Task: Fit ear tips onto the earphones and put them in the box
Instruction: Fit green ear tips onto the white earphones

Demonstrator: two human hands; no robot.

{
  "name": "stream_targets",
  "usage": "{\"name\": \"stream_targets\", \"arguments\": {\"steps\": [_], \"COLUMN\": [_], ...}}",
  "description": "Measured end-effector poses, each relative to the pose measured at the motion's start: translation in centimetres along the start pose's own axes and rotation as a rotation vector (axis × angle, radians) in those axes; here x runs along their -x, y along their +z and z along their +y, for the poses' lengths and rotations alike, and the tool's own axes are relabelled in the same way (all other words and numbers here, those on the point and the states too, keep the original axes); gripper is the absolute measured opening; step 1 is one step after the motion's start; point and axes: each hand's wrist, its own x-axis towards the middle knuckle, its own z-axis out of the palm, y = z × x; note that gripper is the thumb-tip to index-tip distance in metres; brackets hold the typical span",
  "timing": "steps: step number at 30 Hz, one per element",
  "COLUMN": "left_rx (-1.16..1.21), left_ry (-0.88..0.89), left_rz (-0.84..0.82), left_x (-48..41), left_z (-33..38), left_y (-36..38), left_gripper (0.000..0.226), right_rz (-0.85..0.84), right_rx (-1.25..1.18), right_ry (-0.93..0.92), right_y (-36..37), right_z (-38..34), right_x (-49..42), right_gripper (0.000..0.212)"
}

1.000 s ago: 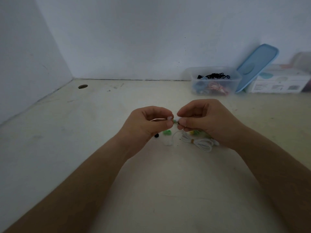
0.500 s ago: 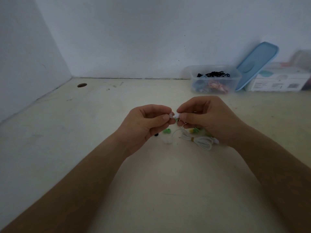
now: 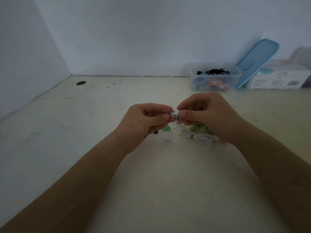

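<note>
My left hand [image 3: 146, 120] and my right hand [image 3: 208, 115] meet fingertip to fingertip above the table. Between them sits a small white piece: my left thumb and forefinger pinch a white ear tip [image 3: 172, 114], and my right fingers pinch the white earbud [image 3: 177, 112] against it. The earphone's white cable hangs down to a tied coil [image 3: 201, 138] on the table below my right hand. Its other earbud [image 3: 166, 138] lies on the table. A green ear tip [image 3: 166, 128], a black one [image 3: 155, 132] and yellow and green ones [image 3: 193, 127] lie under my hands. The clear box [image 3: 214, 76] stands at the back right.
A blue lid [image 3: 257, 61] leans against the clear box, which holds black and coloured earphones. A white carton [image 3: 277, 78] stands to its right against the wall. A cable hole [image 3: 81, 83] is at the table's back left. Walls close the left and back.
Both hands have risen slightly and stayed together. The white ear tip and earbud now show between the fingertips, where a green spot was seen before.
</note>
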Motion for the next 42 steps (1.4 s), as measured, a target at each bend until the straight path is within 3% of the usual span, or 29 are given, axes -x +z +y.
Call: {"name": "stream_targets", "arguments": {"steps": [19,30,34,42], "left_rx": [-0.075,-0.052,-0.047,-0.033], "left_ry": [0.031,0.039,0.042,0.059], "left_rz": [0.011,0.028,0.034,-0.001], "left_x": [0.1,0.1,0.1,0.0], "left_z": [-0.1,-0.1,-0.1,0.0], "left_y": [0.2,0.1,0.2,0.1], "left_gripper": [0.013,0.016,0.018,0.016], "right_rz": [-0.049,0.014,0.038,0.039], "right_rx": [0.01,0.016,0.053,0.024], "right_ry": [-0.031,-0.083,-0.12,-0.063], "right_y": [-0.1,0.5,0.9,0.5], "right_z": [0.0,0.1,0.1,0.2], "right_x": [0.1,0.1,0.2,0.1], "right_gripper": [0.013,0.013,0.021,0.012]}}
